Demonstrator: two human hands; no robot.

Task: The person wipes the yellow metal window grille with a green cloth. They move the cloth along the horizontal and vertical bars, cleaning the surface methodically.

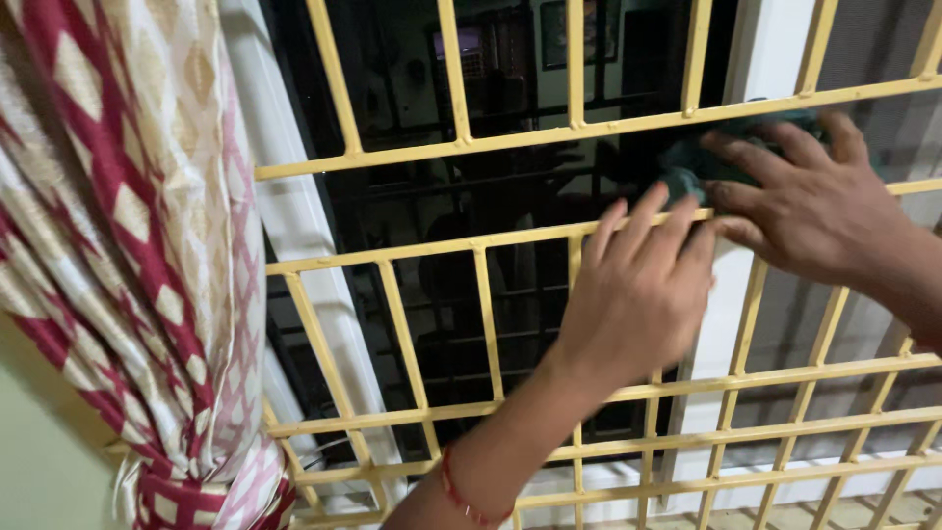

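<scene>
My right hand (810,201) reaches through the yellow window grille (471,142) and presses a dark green cloth (687,167) against the dark glass pane (510,88) behind the bars. Its fingers lie flat over the cloth, which shows mostly at their left. My left hand (638,294) rests on a horizontal bar of the grille just below and left of the right hand, fingers stretched upward and close together, touching the bar. A red thread band circles my left wrist (461,491).
A red, cream and pink patterned curtain (128,245) is gathered and tied at the left. A white window frame (294,226) runs slantwise beside it, another white upright (726,285) stands right of centre. The glass reflects a dim room.
</scene>
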